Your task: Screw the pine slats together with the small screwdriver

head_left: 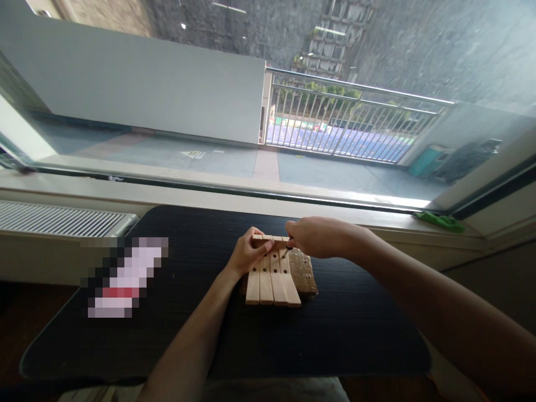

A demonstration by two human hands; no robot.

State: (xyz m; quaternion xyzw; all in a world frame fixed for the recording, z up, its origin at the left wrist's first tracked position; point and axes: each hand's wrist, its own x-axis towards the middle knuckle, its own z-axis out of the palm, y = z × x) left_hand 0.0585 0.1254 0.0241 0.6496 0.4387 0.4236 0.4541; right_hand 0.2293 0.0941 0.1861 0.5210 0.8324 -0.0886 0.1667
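My left hand (247,252) grips the far left side of a light wooden slatted panel (268,287), its thumb lying across the top. Rows of dark holes run across the slats, which flare towards the near edge. Closed around a small screwdriver (290,247), my right hand (312,237) is above the panel's far right corner. The screwdriver's thin shaft points down at a hole in the rightmost slat; most of its handle is hidden by my fingers. Beneath the panel lies a brown, rough-textured block (305,273), sticking out to the right.
The panel and block rest on a black table (355,329) with rounded corners. A blurred-out pinkish item (129,273) lies at the table's left. Beyond the table are a window sill (201,198), a white radiator (62,218) and a green cloth (439,221).
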